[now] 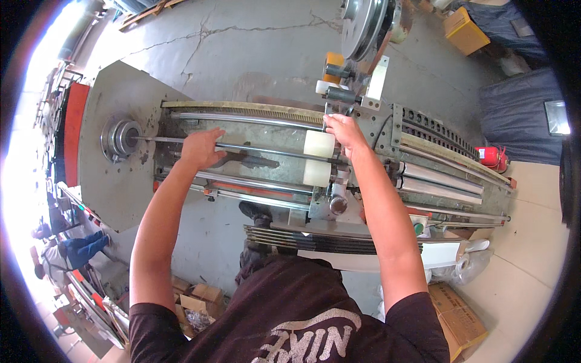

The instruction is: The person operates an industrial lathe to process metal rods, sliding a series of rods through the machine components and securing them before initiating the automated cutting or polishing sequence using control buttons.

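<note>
A long thin metal rod (251,147) runs from the round chuck (124,140) at the left of a green-grey machine towards a white cylindrical roller (318,158). My left hand (203,148) lies over the rod, with thumb and fingers apart on either side of it. Beyond the roller's far end is my right hand (345,133), its fingers closed together at a small metal part beside the bracket (339,95). What those fingertips hold is too small to make out. The roller sits around the rod, close to a metal carriage (339,206).
Guide rails (260,180) and a toothed rack (242,109) run along the machine bed. A large pulley wheel (363,27) rises at the far side. To the right stands a red fire extinguisher (493,158). Cardboard boxes (457,314) lie near me. Another person (66,254) is at far left.
</note>
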Demonstrator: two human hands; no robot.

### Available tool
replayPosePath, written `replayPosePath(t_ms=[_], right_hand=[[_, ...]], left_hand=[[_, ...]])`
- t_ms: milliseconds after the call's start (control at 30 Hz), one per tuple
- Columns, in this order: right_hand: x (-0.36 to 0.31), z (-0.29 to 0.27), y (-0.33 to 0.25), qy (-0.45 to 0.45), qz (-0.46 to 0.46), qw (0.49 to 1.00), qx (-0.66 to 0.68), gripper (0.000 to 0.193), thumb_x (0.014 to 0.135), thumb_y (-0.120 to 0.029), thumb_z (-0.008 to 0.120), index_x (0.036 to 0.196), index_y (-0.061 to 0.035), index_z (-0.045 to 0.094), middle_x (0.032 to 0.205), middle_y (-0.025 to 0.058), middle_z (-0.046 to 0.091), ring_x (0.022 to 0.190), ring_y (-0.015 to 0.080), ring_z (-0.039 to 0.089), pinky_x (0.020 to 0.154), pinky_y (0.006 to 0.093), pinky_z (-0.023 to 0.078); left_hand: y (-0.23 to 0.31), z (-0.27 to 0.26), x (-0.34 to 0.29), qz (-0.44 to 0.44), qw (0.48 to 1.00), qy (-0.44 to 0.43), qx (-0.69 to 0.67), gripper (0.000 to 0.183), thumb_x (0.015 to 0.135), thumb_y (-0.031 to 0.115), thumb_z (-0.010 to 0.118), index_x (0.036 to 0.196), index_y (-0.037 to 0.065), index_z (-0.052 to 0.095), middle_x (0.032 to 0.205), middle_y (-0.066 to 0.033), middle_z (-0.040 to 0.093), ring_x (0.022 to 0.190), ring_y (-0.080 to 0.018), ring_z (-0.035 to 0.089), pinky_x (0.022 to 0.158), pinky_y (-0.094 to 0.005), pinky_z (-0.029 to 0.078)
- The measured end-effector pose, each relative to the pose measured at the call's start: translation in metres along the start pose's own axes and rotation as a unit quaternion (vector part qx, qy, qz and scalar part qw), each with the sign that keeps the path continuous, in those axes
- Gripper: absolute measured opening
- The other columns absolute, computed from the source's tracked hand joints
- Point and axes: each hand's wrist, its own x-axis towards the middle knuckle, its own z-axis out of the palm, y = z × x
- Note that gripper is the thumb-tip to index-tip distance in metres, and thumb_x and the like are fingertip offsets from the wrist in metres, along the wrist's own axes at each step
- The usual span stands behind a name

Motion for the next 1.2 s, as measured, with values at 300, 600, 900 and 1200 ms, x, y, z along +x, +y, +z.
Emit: replayPosePath(t_ms=[300,600,900,1200], right_hand=[[0.032,-0.005,0.036,0.014,-0.038,0.996,-0.084,0.075,0.095,-0.036,0.077,0.146,0.0129,0.053,0.128,0.0243,0.074,0.119,0.0317,0.071,0.102,0.039,0.054],[0.014,-0.007,0.015,0.038,0.0,0.984,-0.175,0.041,0.1,-0.033,0.071,0.119,0.0031,0.074,0.096,0.016,0.079,0.084,0.0247,0.075,0.082,0.0365,0.057],[-0.066,-0.007,-0.01,0.038,-0.057,0.991,0.117,0.026,0.107,-0.027,0.065,0.104,-0.003,0.075,0.074,-0.0015,0.063,0.063,0.0077,0.056,0.06,0.0249,0.045],[-0.159,-0.022,0.036,0.01,0.063,0.981,0.183,0.029,0.108,-0.033,0.063,0.104,-0.006,0.074,0.075,-0.0024,0.066,0.062,0.0073,0.059,0.054,0.0216,0.041]], left_hand=[[0.076,0.003,0.012,0.068,0.997,0.018,-0.035,0.062,0.084,0.033,0.082,0.141,0.016,0.064,0.147,-0.0074,0.065,0.12,-0.0338,0.069,0.103,-0.0479,0.054],[0.181,0.001,0.021,0.129,0.988,0.0,-0.083,0.046,0.083,0.026,0.08,0.122,0.007,0.064,0.122,-0.0133,0.072,0.113,-0.0344,0.07,0.099,-0.0462,0.054],[0.207,0.037,0.028,0.188,0.973,0.111,-0.075,0.029,0.08,0.013,0.073,0.104,0.005,0.058,0.099,-0.0123,0.069,0.099,-0.0315,0.07,0.09,-0.046,0.053],[0.211,0.04,0.027,0.193,0.967,0.157,-0.055,0.046,0.077,0.013,0.076,0.118,0.003,0.057,0.109,-0.0131,0.067,0.108,-0.0322,0.066,0.097,-0.0451,0.05]])
